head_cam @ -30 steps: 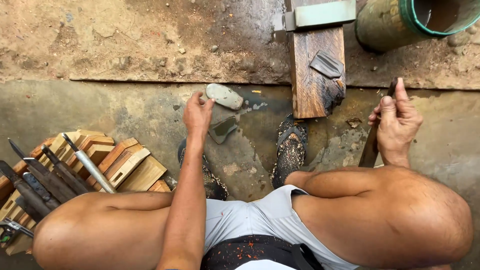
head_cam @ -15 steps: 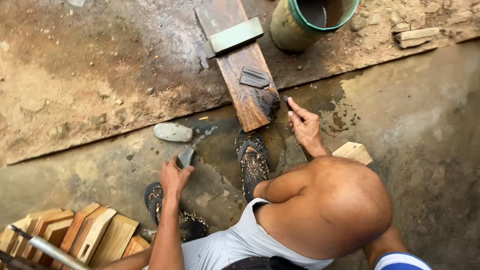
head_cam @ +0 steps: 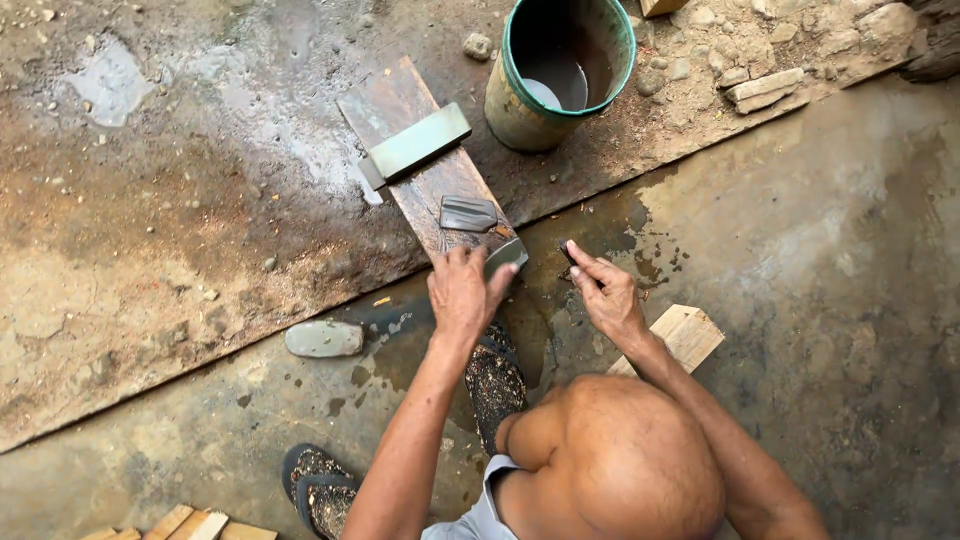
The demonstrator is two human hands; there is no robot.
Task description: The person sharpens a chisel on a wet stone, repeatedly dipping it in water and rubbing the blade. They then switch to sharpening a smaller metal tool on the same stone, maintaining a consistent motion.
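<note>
My left hand (head_cam: 460, 292) rests on the near end of a wet wooden plank (head_cam: 395, 105) and grips a small grey stone (head_cam: 507, 255) there. My right hand (head_cam: 606, 292) is just right of the plank's end, fingers closed on a thin dark blade (head_cam: 566, 251) whose tip pokes out past the fingertips. The two hands are close together but apart. Farther up the plank lie a flat dark grey stone (head_cam: 467, 213) and a long grey-green sharpening block (head_cam: 415, 143), set crosswise.
A green-rimmed bucket (head_cam: 520, 110) holding a little water stands beyond the plank. An oval grey stone (head_cam: 323, 339) lies on the wet concrete at left. A pale wooden block (head_cam: 688, 335) sits by my right forearm. Sandalled feet (head_cam: 495, 385) and cut wood pieces (head_cam: 190, 525) are below.
My left hand lifted the small grey stone from the ground and carried it to the plank's near end. The right hand with the blade stayed beside the plank. The view shifted forward.
</note>
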